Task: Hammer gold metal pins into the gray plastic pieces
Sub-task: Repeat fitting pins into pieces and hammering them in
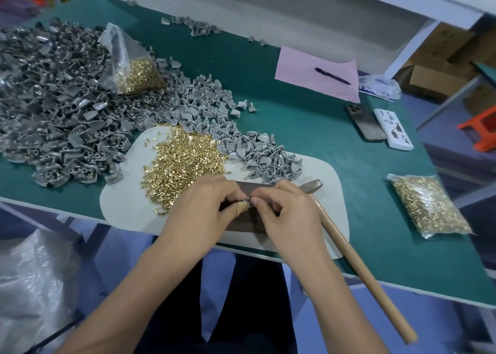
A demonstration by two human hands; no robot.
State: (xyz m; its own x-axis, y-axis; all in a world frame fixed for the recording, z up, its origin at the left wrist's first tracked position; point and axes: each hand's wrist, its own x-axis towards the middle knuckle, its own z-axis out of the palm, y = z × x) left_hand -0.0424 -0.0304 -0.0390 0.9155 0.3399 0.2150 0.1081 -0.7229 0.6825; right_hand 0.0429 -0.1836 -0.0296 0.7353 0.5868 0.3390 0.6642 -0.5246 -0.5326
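Small gray plastic piece (pixel 246 199) pinched between fingertips of left hand (pixel 204 206) and right hand (pixel 284 208), both curled around it, above dark metal block (pixel 243 223). Huge heap of gray plastic pieces (pixel 67 106) far left. Loose gold metal pins (pixel 182 163) on pale mat (pixel 316 184). Two clear plastic bags of pins: far left (pixel 134 69), near right (pixel 429 206). One wooden-handled hammer (pixel 357 265) lying right.

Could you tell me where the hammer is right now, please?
In the head view, the hammer lies unheld on the table's near right, its head beside the right hand.
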